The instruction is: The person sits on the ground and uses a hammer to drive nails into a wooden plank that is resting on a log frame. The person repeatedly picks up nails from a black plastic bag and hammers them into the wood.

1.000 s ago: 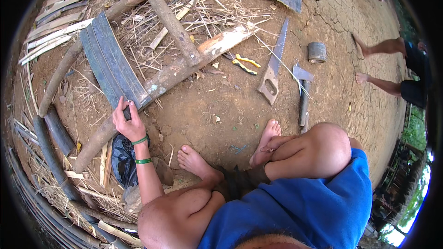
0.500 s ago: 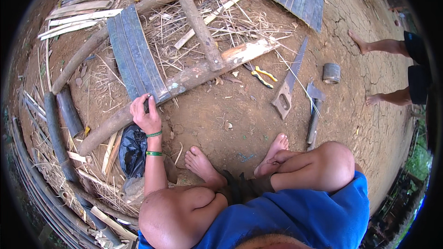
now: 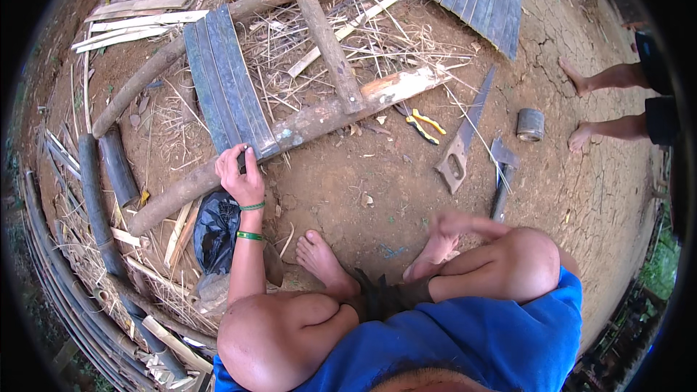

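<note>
My left hand (image 3: pixel 242 180) is at the lower end of a dark flattened-bamboo panel (image 3: pixel 226 76), which lies across a log frame. Its thumb and fingers are pinched together against the panel's edge over the front log (image 3: pixel 312 123); whatever is between the fingertips is too small to name. My right hand (image 3: pixel 459 223) is smeared by motion above my right foot, so its fingers cannot be read. A hatchet (image 3: pixel 502 167) lies just beyond the right forearm, with its handle end partly hidden.
A handsaw (image 3: pixel 465 131), yellow-handled pliers (image 3: pixel 425 125) and a tin can (image 3: pixel 531 125) lie on the dirt. Another bamboo panel (image 3: pixel 475 1) is at the far right. A black plastic bag (image 3: pixel 215 232) sits beside my left forearm. A person's bare legs (image 3: pixel 613 78) stand at right.
My right hand has lifted from beside my right foot and moved up, toward the hatchet handle. The left hand keeps its pinch at the panel's end. The whole view has shifted slightly.
</note>
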The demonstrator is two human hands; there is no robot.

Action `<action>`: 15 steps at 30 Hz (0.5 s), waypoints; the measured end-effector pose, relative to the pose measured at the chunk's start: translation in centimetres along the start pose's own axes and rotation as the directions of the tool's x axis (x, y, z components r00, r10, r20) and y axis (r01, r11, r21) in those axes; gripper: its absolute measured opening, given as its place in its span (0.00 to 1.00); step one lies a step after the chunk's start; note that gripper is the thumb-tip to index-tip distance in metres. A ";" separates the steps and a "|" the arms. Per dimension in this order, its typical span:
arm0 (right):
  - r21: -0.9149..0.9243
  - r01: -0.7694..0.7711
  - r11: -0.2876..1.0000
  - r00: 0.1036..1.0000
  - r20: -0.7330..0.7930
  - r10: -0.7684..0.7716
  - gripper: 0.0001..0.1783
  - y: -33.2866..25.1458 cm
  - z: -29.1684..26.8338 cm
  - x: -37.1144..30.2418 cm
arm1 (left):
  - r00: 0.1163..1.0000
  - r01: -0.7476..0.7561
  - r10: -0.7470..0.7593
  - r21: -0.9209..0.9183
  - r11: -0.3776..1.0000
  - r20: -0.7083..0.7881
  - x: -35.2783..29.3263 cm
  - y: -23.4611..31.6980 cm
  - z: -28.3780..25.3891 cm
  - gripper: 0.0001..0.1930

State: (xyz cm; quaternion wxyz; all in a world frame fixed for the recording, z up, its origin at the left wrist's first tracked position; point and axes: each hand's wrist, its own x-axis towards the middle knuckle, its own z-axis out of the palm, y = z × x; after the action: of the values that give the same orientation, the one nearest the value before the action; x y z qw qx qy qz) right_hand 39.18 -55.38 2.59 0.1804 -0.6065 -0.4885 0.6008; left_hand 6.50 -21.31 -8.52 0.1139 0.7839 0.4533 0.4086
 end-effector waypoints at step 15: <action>-0.326 -0.250 0.912 0.943 -0.296 0.153 0.76 -12.0 -10.6 26.8 | 1.000 0.002 -0.002 0.025 1.000 -0.010 -0.1 -0.4 0.4 0.07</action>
State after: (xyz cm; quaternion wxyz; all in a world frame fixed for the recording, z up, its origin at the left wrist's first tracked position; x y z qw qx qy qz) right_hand 38.90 -24.31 -0.31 0.0665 -0.7513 -0.4956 0.4307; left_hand 6.48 -21.08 -9.04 0.1020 0.7828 0.4598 0.4068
